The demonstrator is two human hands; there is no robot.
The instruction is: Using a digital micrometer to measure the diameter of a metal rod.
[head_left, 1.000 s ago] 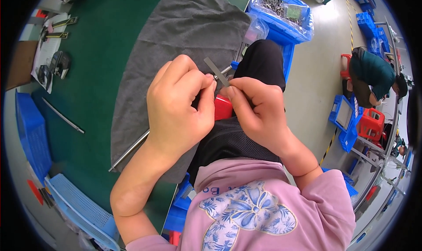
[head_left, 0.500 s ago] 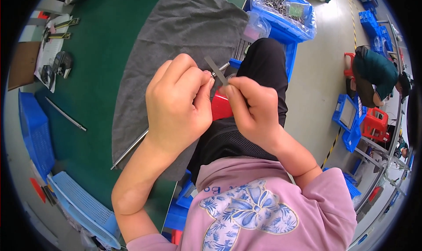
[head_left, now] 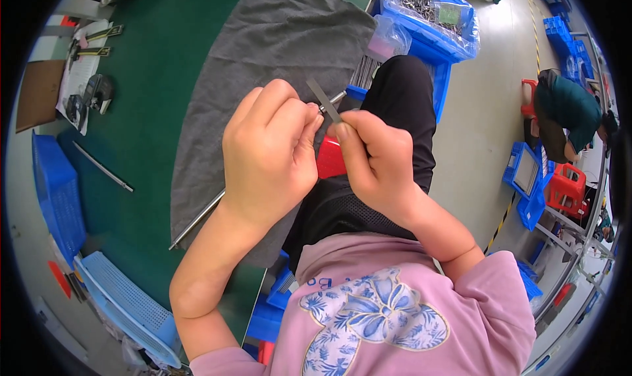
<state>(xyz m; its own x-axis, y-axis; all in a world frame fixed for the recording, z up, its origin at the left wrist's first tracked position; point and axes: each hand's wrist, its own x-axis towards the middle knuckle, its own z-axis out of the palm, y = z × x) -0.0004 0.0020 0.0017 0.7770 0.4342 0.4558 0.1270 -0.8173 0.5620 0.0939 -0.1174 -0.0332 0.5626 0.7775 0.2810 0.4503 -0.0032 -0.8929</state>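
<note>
My left hand (head_left: 266,145) is closed in a pinch around a thin shiny metal rod (head_left: 336,99), whose end pokes out past the fingertips. A long rod piece (head_left: 197,219) shows below my left wrist, in line with that end; my hand hides whether they are one. Between thumb and forefinger, my right hand (head_left: 382,155) grips a narrow flat grey metal strip, perhaps a file (head_left: 320,97). The strip lies across the rod close to its end, crossing it at an angle. Both hands are above a grey cloth (head_left: 263,53) and my lap.
The cloth covers part of a green tabletop (head_left: 145,99), where another thin rod (head_left: 102,165) lies to the left. Blue baskets (head_left: 59,198) line the left side. A blue bin (head_left: 428,14) of small metal parts stands ahead right. A co-worker (head_left: 569,112) bends over at far right.
The strip has shifted slightly up along with the rod's end. Both hands keep their grips, and the whole view has moved a little.
</note>
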